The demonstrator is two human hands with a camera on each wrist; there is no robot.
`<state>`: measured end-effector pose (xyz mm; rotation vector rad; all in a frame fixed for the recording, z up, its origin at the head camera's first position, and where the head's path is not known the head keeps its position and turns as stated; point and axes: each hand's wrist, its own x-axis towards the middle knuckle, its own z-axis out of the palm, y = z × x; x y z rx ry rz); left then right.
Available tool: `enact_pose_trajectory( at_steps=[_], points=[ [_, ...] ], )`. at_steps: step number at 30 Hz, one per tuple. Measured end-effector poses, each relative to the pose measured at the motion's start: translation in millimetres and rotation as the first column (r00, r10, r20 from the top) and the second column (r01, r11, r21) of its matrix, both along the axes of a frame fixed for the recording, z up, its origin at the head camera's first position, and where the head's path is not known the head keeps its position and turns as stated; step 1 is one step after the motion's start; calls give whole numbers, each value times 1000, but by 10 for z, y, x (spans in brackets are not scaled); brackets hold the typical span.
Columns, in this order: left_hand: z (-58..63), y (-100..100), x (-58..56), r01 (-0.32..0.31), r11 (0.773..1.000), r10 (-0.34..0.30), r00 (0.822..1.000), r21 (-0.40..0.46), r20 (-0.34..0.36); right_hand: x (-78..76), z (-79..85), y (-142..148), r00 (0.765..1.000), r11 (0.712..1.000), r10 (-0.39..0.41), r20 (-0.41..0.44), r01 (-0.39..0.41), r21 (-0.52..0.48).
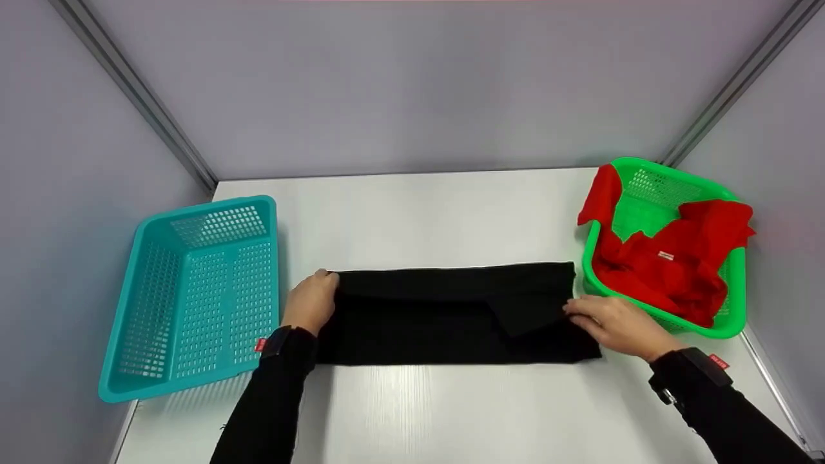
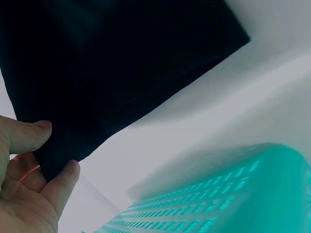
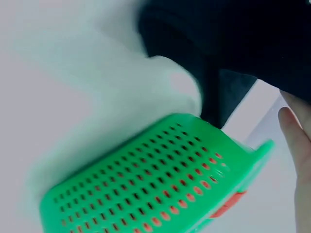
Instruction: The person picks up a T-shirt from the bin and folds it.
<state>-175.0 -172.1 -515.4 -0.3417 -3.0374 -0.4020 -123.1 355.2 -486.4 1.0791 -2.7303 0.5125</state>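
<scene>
A black folded garment (image 1: 412,335) lies stretched sideways in front of me on the white table, its far strip folded over toward me. My left hand (image 1: 312,301) pinches its far left corner, and in the left wrist view thumb and fingers grip that corner of the black fabric (image 2: 121,63). At the right end, my right hand (image 1: 615,322) pinches the edge of a loose flap (image 1: 525,316) that hangs in a slanted point over the layer below. In the blurred right wrist view the fingers (image 3: 294,131) meet the lifted dark fabric (image 3: 233,43).
A teal perforated basket (image 1: 274,309) stands at the left beside my left forearm. Close by my right hand, a green basket (image 1: 735,322) holds red clothing (image 1: 677,270), part of it draped over the rim. Grey panels (image 1: 412,90) enclose the table (image 1: 412,219) at the back and sides.
</scene>
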Motion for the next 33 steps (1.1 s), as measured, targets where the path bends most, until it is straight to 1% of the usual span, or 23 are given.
enact_pose_trajectory(
  at_steps=[4,6,8,10,12,14,16,17,19,21,22,24,26,27,28,30,31,33],
  points=[
    [-70,0,55,21,998,-23,999,-55,-31,78,-114,8,997,997,34,74,-38,62],
    [-107,-3,78,25,994,-30,999,-102,-45,113,-155,4,989,993,30,144,-46,106],
    [-141,-3,92,27,988,-35,998,-149,-53,141,-185,-14,977,988,9,215,-41,146],
    [-170,8,96,40,983,-46,998,-178,-33,158,-211,-38,964,983,-23,266,-25,179],
    [-196,37,101,85,983,-83,996,-166,19,162,-244,-73,957,980,-52,286,-7,200],
    [-221,84,123,156,981,-145,985,-120,97,159,-287,-109,962,978,-64,265,8,209],
    [-241,130,161,219,975,-208,961,-45,182,157,-332,-146,974,973,-75,213,24,231],
    [-249,148,186,243,970,-235,949,-14,209,157,-360,-163,981,968,-81,175,36,247],
    [-267,171,238,266,964,-260,931,11,256,157,-415,-197,991,957,-103,83,76,281],
    [-279,177,278,267,964,-257,926,5,277,154,-473,-240,989,932,-147,-15,143,333],
    [-286,181,294,266,964,-253,926,-10,280,149,-505,-265,983,914,-175,-60,185,361],
    [-282,197,320,267,963,-245,927,-42,284,127,-571,-328,963,874,-239,-127,270,404],
    [-273,222,339,274,960,-246,927,-64,282,90,-641,-406,934,833,-302,-194,357,423],
    [-267,237,348,280,957,-250,927,-71,281,63,-679,-449,916,819,-331,-228,399,413],
    [-263,251,356,285,955,-255,926,-76,279,29,-716,-494,897,810,-357,-260,436,391],
    [-255,280,373,297,951,-265,924,-83,275,-53,-778,-578,868,809,-404,-290,487,330],
    [-256,293,378,303,949,-270,923,-85,273,-97,-799,-617,858,811,-430,-280,503,297],
    [-264,318,384,313,946,-281,922,-84,266,-191,-812,-687,851,817,-482,-208,523,244]
  ],
)
